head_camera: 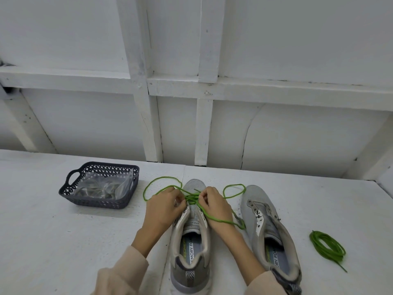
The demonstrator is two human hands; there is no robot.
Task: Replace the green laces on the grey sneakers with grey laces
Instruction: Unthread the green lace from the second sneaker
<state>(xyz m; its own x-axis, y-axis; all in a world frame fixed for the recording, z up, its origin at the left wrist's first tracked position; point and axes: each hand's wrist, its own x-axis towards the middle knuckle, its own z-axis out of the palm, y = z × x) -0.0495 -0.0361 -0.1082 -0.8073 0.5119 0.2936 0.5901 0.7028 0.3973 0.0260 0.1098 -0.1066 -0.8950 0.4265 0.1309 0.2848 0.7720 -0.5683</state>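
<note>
Two grey sneakers stand on the white table, toes pointing away from me. The left sneaker [191, 237] still carries a green lace [163, 179] near its toe end, with loose loops spilling out on both sides. My left hand [163, 207] and my right hand [214, 205] both pinch this lace over the eyelets. A strand runs across my right wrist. The right sneaker [270, 228] has bare eyelets. A coiled green lace [326, 248] lies on the table to its right.
A dark perforated plastic basket [100, 203] sits at the back left and holds clear bags whose contents look greyish. A white panelled wall rises just behind the table. The table's right edge [382, 188] runs near the coiled lace.
</note>
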